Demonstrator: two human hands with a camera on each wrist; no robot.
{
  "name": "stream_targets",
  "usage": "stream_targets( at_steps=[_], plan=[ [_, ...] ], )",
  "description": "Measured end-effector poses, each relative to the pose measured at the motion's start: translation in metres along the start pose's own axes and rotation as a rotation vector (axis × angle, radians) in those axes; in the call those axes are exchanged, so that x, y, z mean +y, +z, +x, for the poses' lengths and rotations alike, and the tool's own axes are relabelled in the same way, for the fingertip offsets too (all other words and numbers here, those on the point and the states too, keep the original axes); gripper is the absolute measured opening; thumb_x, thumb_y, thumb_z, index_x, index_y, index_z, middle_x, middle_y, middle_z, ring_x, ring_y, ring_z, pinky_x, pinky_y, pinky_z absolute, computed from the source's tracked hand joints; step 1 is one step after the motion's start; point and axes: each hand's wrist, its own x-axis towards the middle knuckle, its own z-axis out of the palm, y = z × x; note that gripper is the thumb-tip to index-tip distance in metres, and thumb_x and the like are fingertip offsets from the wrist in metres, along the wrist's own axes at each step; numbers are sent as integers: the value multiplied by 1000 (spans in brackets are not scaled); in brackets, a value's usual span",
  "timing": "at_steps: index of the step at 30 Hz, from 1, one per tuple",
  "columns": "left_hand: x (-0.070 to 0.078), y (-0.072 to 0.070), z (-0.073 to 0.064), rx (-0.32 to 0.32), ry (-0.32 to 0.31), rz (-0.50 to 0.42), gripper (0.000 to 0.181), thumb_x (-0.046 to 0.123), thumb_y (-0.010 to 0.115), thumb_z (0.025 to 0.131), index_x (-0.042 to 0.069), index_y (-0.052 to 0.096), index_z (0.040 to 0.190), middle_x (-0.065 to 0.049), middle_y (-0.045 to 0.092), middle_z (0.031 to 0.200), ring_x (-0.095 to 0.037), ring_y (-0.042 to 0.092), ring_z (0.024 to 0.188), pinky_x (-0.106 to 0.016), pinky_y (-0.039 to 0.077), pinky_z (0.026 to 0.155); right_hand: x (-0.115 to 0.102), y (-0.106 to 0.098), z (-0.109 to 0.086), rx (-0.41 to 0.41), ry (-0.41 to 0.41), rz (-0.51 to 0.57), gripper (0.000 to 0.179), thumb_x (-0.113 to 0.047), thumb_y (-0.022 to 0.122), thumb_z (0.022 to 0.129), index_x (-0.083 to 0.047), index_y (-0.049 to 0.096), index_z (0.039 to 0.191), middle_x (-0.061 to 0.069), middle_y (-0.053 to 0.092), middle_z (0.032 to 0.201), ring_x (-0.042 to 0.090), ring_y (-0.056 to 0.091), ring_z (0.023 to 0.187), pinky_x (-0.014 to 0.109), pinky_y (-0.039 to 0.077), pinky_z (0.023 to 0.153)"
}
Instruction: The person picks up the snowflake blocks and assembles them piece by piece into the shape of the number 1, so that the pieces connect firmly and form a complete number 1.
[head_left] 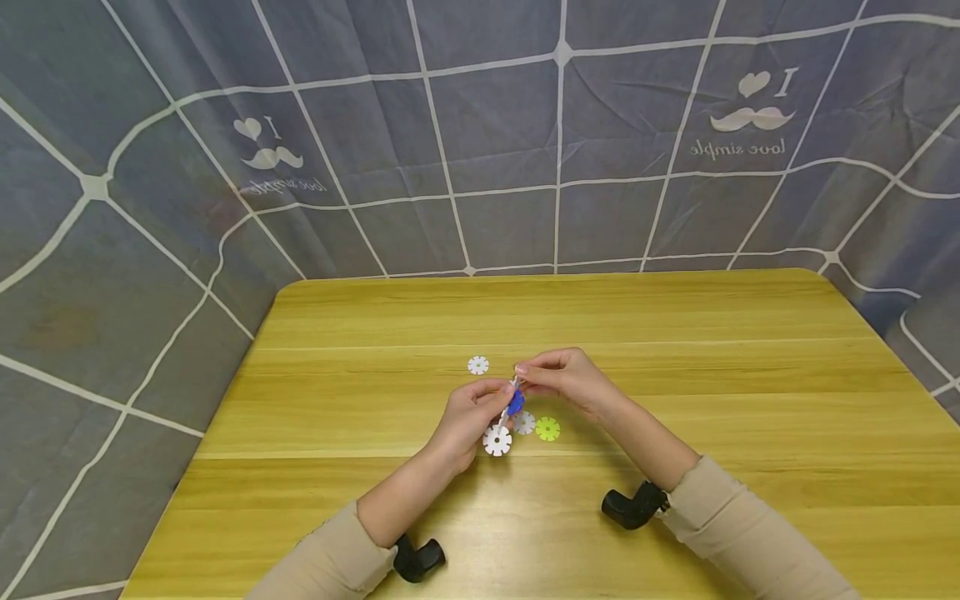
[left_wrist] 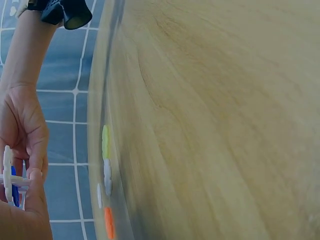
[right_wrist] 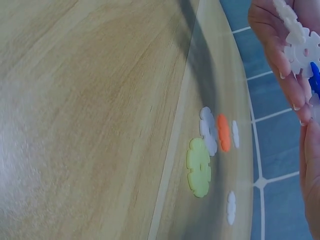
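In the head view, my left hand point(head_left: 467, 421) holds a small assembly of interlocking notched plastic discs above the table. A white disc point(head_left: 497, 441) faces up at its near end, and a blue disc point(head_left: 515, 403) is joined in the middle. With thumb and fingertips, my right hand point(head_left: 570, 379) pinches a white piece at the far end of the assembly. The left wrist view has the white disc point(left_wrist: 7, 167) edge-on beside the blue disc point(left_wrist: 15, 192). Fingers partly cover the joints between discs.
Loose discs lie on the wooden table point(head_left: 337, 425): a white one point(head_left: 472, 365) beyond the hands, a pale one point(head_left: 524, 423) and a yellow-green one point(head_left: 547, 429) nearby. Both wrist views include an orange disc point(right_wrist: 224, 133). A grey curtain point(head_left: 495, 133) hangs behind.
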Motion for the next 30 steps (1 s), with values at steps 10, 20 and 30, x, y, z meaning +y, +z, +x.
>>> stream_targets(
  at_steps=[10, 20, 30],
  plan=[
    [2, 0, 1, -17, -25, -14, 32, 12, 55, 95, -14, 55, 114, -6, 67, 83, -9, 58, 63, -17, 50, 57, 1, 2, 1, 9, 13, -56, 35, -4, 60, 90, 23, 53, 111, 7, 69, 86, 14, 66, 79, 46, 48, 89],
    [5, -2, 4, -40, -61, -25, 38, 16, 54, 95, -15, 53, 117, -2, 64, 79, -9, 60, 67, -18, 52, 59, 2, -4, 3, -3, 4, -68, 37, -3, 64, 87, 19, 53, 115, 10, 68, 93, 21, 66, 84, 48, 48, 89],
    [8, -9, 3, -41, -66, -35, 39, 21, 53, 96, -13, 52, 115, -4, 60, 88, -12, 63, 78, -20, 54, 64, 9, -24, -4, -65, 85, -306, 42, -6, 69, 83, 15, 54, 117, 7, 61, 88, 18, 60, 81, 34, 55, 77]
  ],
)
